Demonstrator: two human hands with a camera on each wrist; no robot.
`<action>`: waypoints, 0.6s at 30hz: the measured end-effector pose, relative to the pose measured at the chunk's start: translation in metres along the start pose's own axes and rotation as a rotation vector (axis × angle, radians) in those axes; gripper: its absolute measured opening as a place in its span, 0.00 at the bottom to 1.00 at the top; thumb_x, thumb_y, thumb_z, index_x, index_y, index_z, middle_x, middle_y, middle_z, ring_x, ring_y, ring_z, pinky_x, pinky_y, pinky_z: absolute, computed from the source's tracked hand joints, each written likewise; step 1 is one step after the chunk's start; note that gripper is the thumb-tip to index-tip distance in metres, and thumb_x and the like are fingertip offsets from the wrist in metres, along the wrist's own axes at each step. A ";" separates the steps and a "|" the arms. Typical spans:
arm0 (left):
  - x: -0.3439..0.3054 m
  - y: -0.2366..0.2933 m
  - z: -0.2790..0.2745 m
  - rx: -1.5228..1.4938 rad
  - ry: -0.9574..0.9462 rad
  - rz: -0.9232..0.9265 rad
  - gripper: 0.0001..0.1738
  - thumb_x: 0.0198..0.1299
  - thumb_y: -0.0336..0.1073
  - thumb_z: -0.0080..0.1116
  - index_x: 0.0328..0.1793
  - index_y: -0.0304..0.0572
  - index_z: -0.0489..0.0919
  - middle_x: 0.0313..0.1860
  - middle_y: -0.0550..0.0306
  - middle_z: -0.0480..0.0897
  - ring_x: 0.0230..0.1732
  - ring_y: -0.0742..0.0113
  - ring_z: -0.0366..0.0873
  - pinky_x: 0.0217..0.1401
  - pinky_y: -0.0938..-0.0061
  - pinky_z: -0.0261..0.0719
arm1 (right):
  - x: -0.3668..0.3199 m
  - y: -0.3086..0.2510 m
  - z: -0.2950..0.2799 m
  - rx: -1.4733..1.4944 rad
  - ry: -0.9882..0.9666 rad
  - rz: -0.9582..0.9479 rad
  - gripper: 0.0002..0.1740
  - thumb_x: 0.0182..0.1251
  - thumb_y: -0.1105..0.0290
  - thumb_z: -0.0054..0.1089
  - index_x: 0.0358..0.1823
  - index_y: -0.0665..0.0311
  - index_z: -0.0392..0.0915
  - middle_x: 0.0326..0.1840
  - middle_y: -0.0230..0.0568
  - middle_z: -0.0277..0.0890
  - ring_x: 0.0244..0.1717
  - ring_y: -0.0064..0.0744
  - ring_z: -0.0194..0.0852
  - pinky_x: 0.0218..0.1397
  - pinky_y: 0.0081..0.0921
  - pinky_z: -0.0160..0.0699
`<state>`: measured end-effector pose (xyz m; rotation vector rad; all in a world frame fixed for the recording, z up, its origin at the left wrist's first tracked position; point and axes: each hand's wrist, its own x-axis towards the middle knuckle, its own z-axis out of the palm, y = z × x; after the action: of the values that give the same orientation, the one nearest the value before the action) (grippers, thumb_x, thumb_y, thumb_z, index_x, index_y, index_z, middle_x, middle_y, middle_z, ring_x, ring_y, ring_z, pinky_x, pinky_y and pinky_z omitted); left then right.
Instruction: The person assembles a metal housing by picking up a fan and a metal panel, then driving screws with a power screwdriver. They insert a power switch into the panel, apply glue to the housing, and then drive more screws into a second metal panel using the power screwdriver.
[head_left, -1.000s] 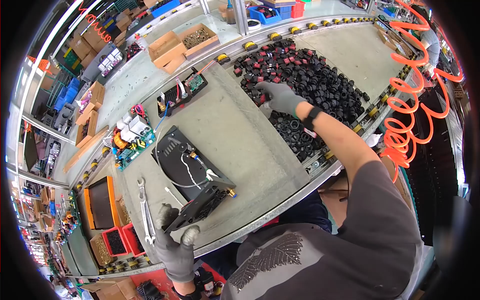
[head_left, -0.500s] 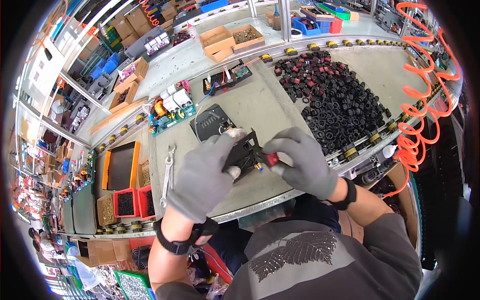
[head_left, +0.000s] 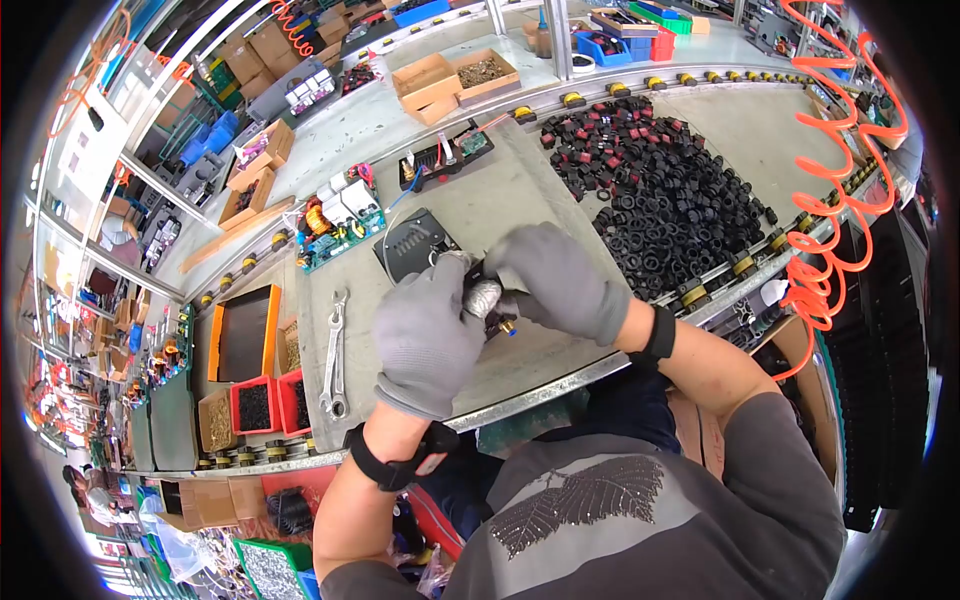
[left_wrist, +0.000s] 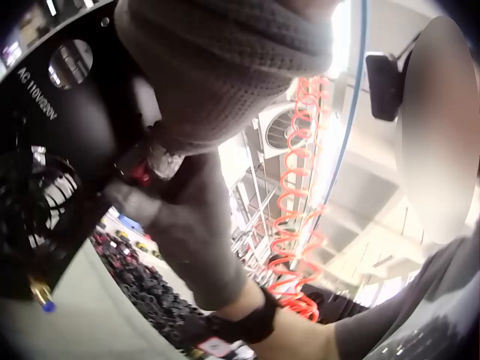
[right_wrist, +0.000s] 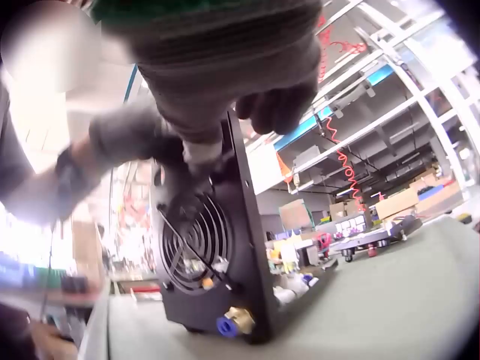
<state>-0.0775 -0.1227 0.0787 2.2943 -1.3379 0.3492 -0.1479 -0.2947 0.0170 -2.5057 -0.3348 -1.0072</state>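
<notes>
My gloved left hand (head_left: 430, 335) grips the upright panel of a black metal case (head_left: 415, 245) on the bench. That panel carries a fan grille (right_wrist: 195, 240), a round hole (left_wrist: 71, 64), "AC 110V/220V" lettering and a brass fitting (right_wrist: 238, 321) with a blue end. My gloved right hand (head_left: 560, 280) meets the left at the panel's top. Its fingers pinch a small red-and-black part (left_wrist: 142, 174), blurred and mostly hidden by the gloves. To the right lies a wide pile of black nuts and red-and-black parts (head_left: 670, 200).
Two wrenches (head_left: 336, 360) lie left of the case. Behind it are a circuit board (head_left: 345, 220) and a black housing with wires (head_left: 445, 158). Red bins (head_left: 256, 406) stand at left, cardboard boxes (head_left: 487, 75) across the rollers. Orange coiled hose (head_left: 830, 200) hangs at right.
The right hand came from the pile to the case with a small red-and-black part. The left hand moved up from the panel's near edge to grip it. Both hands are now closer together.
</notes>
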 end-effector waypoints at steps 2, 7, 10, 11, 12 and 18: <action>0.000 0.003 -0.002 0.093 -0.012 -0.033 0.18 0.55 0.43 0.68 0.49 0.44 0.81 0.26 0.48 0.81 0.29 0.49 0.80 0.33 0.60 0.76 | 0.002 -0.004 -0.013 0.259 -0.027 0.249 0.41 0.48 0.58 0.75 0.63 0.55 0.63 0.48 0.45 0.76 0.49 0.53 0.77 0.51 0.42 0.76; -0.001 0.005 0.006 0.004 0.101 -0.003 0.14 0.53 0.40 0.67 0.46 0.51 0.82 0.29 0.56 0.82 0.31 0.54 0.80 0.35 0.63 0.74 | 0.013 0.008 -0.010 0.523 -0.324 0.264 0.43 0.58 0.63 0.68 0.74 0.53 0.57 0.51 0.46 0.79 0.45 0.44 0.81 0.48 0.34 0.77; 0.002 0.007 0.022 0.088 0.239 0.030 0.12 0.53 0.39 0.67 0.43 0.52 0.84 0.29 0.56 0.83 0.29 0.55 0.80 0.33 0.63 0.74 | 0.005 0.013 0.017 0.472 -0.186 0.262 0.39 0.60 0.59 0.66 0.72 0.52 0.62 0.51 0.46 0.79 0.47 0.44 0.81 0.51 0.34 0.77; 0.003 0.002 0.026 0.078 0.291 0.034 0.11 0.52 0.39 0.67 0.43 0.52 0.84 0.28 0.56 0.83 0.28 0.55 0.80 0.32 0.64 0.74 | -0.002 0.016 0.027 0.462 -0.096 0.245 0.38 0.60 0.59 0.66 0.72 0.52 0.62 0.51 0.46 0.79 0.48 0.45 0.81 0.51 0.35 0.77; 0.002 0.005 0.021 0.096 0.233 0.025 0.13 0.52 0.36 0.68 0.45 0.50 0.85 0.29 0.55 0.83 0.28 0.55 0.80 0.34 0.65 0.75 | -0.006 0.017 0.022 0.458 -0.104 0.255 0.38 0.60 0.59 0.66 0.72 0.52 0.62 0.51 0.46 0.79 0.48 0.45 0.81 0.51 0.35 0.77; -0.008 0.001 -0.031 -0.202 0.166 -0.056 0.26 0.53 0.39 0.72 0.56 0.37 0.79 0.37 0.55 0.83 0.36 0.66 0.79 0.42 0.73 0.77 | -0.020 0.170 -0.023 -0.172 -0.444 0.531 0.21 0.61 0.60 0.60 0.56 0.53 0.80 0.48 0.44 0.83 0.50 0.41 0.82 0.54 0.34 0.79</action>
<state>-0.0818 -0.1017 0.1023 2.0833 -1.1688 0.3604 -0.1132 -0.4565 -0.0310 -2.7333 0.2992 -0.2793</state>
